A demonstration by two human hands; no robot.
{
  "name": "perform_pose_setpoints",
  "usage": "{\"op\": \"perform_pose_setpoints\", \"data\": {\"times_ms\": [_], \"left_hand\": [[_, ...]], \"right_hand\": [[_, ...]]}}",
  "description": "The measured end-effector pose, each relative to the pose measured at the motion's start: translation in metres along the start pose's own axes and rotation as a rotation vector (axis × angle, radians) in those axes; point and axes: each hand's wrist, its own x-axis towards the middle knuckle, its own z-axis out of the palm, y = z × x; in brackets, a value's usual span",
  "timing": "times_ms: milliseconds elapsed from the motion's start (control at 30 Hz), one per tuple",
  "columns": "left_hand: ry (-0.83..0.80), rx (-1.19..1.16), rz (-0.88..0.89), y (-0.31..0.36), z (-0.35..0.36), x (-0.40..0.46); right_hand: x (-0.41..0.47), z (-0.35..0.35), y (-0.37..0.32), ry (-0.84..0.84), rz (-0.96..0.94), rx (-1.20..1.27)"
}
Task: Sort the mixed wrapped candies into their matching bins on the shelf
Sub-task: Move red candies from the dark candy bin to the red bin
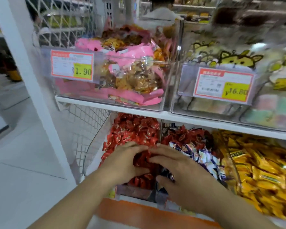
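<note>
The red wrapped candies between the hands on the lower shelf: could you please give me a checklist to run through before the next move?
1. Red wrapped candies gathered between both hands: ok, left hand and right hand cup a small bunch.
2. Bunch over the matching bin: ok, it sits above the left bin's red candy pile.
3. Bunch all one kind: cannot tell, the hands cover part of it.
4. Middle bin sorted: not ok, red candies are mixed with white-and-purple wrapped candies.
5. Yellow wrapped packets in the right-hand bin free of strays: cannot tell, too blurred.
</note>
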Motion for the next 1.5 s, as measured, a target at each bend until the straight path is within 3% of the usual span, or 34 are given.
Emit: {"op": "perform_pose_setpoints", "data": {"times_ms": [233, 533, 667, 867, 1000, 1300, 1500], "left_hand": [[0.125, 0.020, -0.004, 0.005, -0.004, 0.004], [0.295, -0.108, -0.167, 0.004, -0.028, -0.008], [0.344, -0.072, -0.123, 0.000, -0.040, -0.013], [0.294, 0.136, -0.027, 0.005, -0.041, -0.024], [0.140, 0.073, 0.119, 0.024, -0.018, -0.020], [0.126, 0.001, -0.052, 0.009, -0.007, -0.003], [0.090, -0.211, -0.111, 0.010, -0.002, 0.001]], "right_hand": [[0.000, -0.001, 0.005, 0.017, -0.012, 0.138], [-0.002, -0.001, 0.008, 0.000, -0.002, 0.182], [-0.003, -0.003, 0.008, -0.020, -0.004, 0.190], [-0.003, -0.003, 0.008, -0.026, -0.009, 0.190], [-0.004, -0.002, 0.008, -0.007, -0.014, 0.196], [-0.001, 0.000, 0.010, -0.009, -0.008, 0.150], [0.000, 0.002, 0.008, 0.019, -0.008, 0.144]]}}
